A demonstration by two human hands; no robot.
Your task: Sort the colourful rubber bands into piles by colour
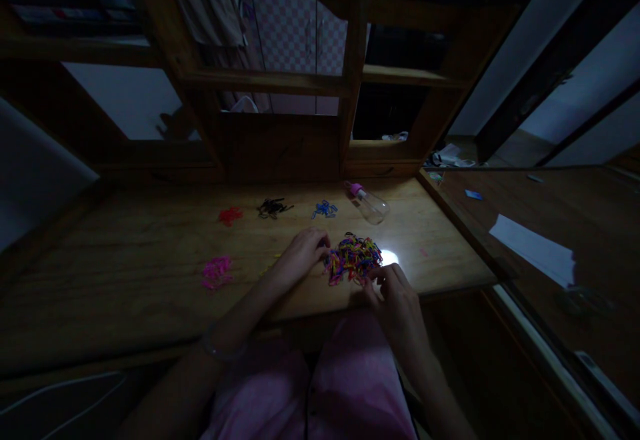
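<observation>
A mixed heap of small multicoloured elastic bands (357,258) lies on the wooden desk between my hands. My left hand (306,248) curls at the heap's left edge, fingertips bent inward; whatever is in them is too small to make out. At the right edge, my right hand (397,291) has thumb and fingers drawn together against the bands, and what they pinch is unclear. Separate small piles lie about: red bands (231,216), black bands (273,208), blue bands (325,209) and pink bands (217,272). Yellow bands (270,265) are partly hidden behind my left forearm.
A clear bulb-shaped bottle (374,208) with a pink cap lies on its side behind the heap. The desk (150,253) backs onto a wooden shelf frame (270,83). To the right, a brown surface holds white paper (533,248) and a blue card (473,195).
</observation>
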